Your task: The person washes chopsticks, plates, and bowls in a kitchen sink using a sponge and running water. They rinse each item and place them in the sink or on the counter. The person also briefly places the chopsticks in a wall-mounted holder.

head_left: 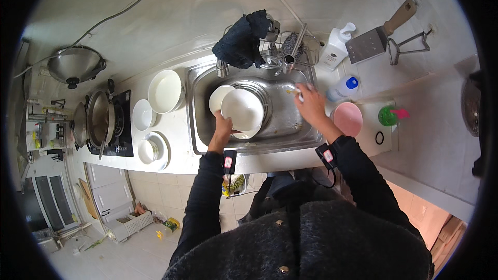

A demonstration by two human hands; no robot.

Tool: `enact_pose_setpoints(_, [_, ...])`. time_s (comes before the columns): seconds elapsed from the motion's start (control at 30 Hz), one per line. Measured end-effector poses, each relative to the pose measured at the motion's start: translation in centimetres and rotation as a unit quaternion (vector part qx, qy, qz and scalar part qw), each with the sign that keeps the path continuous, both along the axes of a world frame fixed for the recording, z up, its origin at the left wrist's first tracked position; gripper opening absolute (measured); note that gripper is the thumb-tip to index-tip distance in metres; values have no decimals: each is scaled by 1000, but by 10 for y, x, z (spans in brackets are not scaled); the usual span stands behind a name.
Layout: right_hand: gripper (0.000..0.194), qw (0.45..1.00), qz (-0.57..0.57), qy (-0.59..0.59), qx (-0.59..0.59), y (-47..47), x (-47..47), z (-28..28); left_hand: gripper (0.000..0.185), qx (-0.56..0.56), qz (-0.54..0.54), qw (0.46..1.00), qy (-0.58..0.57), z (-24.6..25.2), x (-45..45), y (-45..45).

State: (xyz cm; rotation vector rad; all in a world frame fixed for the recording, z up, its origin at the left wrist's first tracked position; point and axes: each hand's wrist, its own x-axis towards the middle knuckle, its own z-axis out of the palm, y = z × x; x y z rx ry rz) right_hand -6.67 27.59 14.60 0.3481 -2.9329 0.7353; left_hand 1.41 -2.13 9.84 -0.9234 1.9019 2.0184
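Observation:
My left hand (222, 129) grips the near left rim of a white bowl (243, 109), with the thumb on the edge. That bowl overlaps another white bowl (220, 97), and the rim of more white dishware shows beneath it. They sit over a round metal rack (265, 99) in the stainless steel sink (288, 134). Above the right part of the basin, my right hand (312, 105) pinches a small whitish object (300, 97), mostly hidden by the fingers. A yellowish bit (290, 91) shows beside it. Food scraps (297, 126) lie on the sink bottom.
A faucet (288, 60), dark cloth (245, 41) and steel wool scourer (292, 44) stand behind the sink. White bowls (165, 91) line the left counter, beside a stove (124, 124). To the right are a pump bottle (334, 48), a blue-capped bottle (342, 88) and a pink bowl (348, 118).

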Motion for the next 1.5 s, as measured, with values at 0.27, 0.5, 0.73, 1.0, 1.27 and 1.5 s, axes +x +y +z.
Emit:
enact_pose_setpoints(0.27, [36, 921, 285, -154, -218, -114, 79, 42, 36, 288, 175, 936, 96, 2, 44, 46])
enact_pose_setpoints(0.5, [55, 793, 499, 188, 294, -100, 68, 44, 38, 81, 171, 955, 227, 35, 56, 25])
enact_pose_setpoints(0.73, [44, 906, 367, -94, -188, -123, 96, 29, 34, -67, 212, 958, 183, 49, 50, 40])
enact_pose_setpoints(1.0, [63, 912, 358, -163, -119, -126, 91, 26, 37, 12, 176, 965, 192, 64, 41, 20])
enact_pose_setpoints(1.27, [33, 922, 380, 68, 19, -121, 79, 27, 37, 215, 265, 930, 138, 64, 38, 16])
enact_pose_setpoints(1.5, [50, 869, 461, 164, 69, -108, 78, 16, 44, 94, 92, 973, 189, 52, 48, 31])
